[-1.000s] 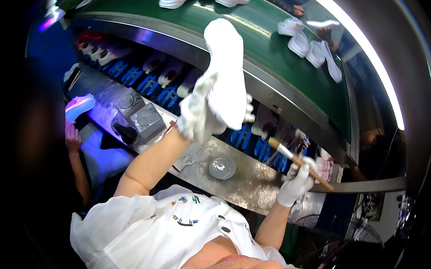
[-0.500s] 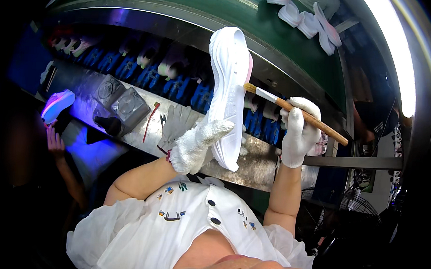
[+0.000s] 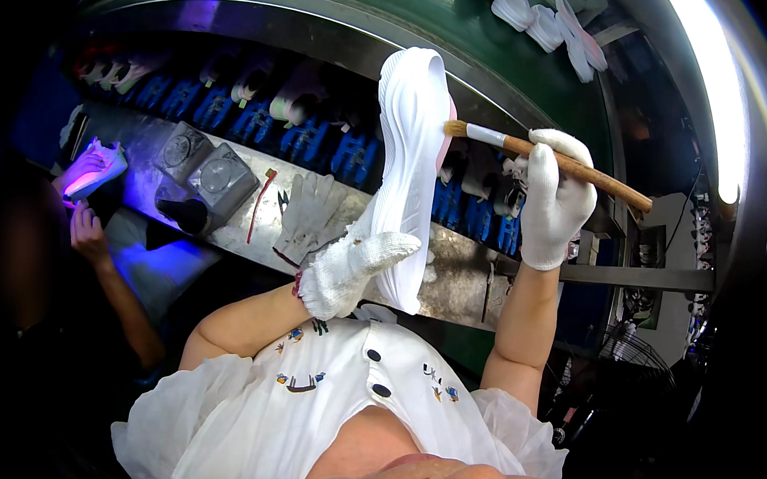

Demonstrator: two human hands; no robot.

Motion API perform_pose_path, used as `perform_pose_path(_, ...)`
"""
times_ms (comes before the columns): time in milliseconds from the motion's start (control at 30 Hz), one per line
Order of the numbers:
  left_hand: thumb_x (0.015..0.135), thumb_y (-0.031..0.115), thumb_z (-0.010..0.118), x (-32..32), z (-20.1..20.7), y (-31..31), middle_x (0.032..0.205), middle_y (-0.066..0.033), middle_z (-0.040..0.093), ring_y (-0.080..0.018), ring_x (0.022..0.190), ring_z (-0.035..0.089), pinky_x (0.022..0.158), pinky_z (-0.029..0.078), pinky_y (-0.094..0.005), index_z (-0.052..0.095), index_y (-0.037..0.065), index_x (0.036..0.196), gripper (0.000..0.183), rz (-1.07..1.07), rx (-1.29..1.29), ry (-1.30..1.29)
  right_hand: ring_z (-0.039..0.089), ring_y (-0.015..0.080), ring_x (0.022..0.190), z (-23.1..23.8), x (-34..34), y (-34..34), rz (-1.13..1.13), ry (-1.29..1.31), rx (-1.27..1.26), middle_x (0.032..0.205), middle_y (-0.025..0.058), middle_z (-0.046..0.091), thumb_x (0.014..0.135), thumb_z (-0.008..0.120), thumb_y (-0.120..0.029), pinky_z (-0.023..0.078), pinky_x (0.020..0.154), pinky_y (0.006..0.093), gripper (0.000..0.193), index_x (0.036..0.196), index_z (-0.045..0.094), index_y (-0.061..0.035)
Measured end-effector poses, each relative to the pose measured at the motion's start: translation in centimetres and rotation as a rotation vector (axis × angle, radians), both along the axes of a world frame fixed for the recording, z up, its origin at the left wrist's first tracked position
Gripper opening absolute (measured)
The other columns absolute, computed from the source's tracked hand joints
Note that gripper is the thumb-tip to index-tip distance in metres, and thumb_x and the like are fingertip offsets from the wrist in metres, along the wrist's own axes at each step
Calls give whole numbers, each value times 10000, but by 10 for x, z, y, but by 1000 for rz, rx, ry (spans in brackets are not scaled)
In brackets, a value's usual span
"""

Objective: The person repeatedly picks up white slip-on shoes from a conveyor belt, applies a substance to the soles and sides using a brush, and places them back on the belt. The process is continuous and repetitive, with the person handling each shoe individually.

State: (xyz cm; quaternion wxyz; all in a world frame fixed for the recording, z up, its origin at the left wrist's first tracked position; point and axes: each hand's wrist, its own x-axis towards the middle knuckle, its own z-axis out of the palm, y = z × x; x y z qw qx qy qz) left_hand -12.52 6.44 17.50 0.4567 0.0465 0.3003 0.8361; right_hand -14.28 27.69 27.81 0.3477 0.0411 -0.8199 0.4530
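Upright in front of me stands a white shoe sole [image 3: 403, 164] with ridged sidewalls and a pink patch at its right edge. My left hand [image 3: 357, 268], in a white knit glove, is closed around its lower end, thumb across the front. A second white glove covers my right hand [image 3: 558, 203], which grips the wooden handle of a paintbrush [image 3: 609, 180]. The brush lies nearly level, its tan bristles at the right edge of the sole; whether they touch it I cannot tell.
Beyond the metal bench [image 3: 272, 155] run blue racks [image 3: 302, 139] with shoe uppers. On it lie spare gloves [image 3: 309, 207], a red-handled brush [image 3: 261, 206] and grey containers [image 3: 223, 183]. More soles [image 3: 543, 27] rest on the green conveyor [image 3: 341, 3]. At left, a person holds a lit shoe [image 3: 99, 170].
My right hand and the brush have moved up and right. The sole has turned slightly, showing more of its ridged side. The other person's second hand has come onto the lit shoe.
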Motion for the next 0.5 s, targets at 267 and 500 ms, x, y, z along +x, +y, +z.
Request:
perform_pose_path(267, 809, 369, 746, 8, -1, 1, 1238, -182, 620, -306, 1093, 662, 910, 574, -445, 469, -17, 1384, 746, 26, -2, 23, 672, 96, 714, 7, -20, 7, -58, 74, 119, 821, 52, 689, 924, 653, -42, 527, 664, 231, 93, 997, 668, 14)
perform_pose_path(500, 902, 444, 609, 5, 2, -7, 1246, -240, 596, -355, 1081, 662, 919, 573, -508, 394, -20, 1438, 740, -13, 86, -66, 620, 73, 684, -1, 2, -1, 31, 70, 59, 906, 80, 669, 955, 586, -82, 472, 604, 181, 146, 1029, 648, 27)
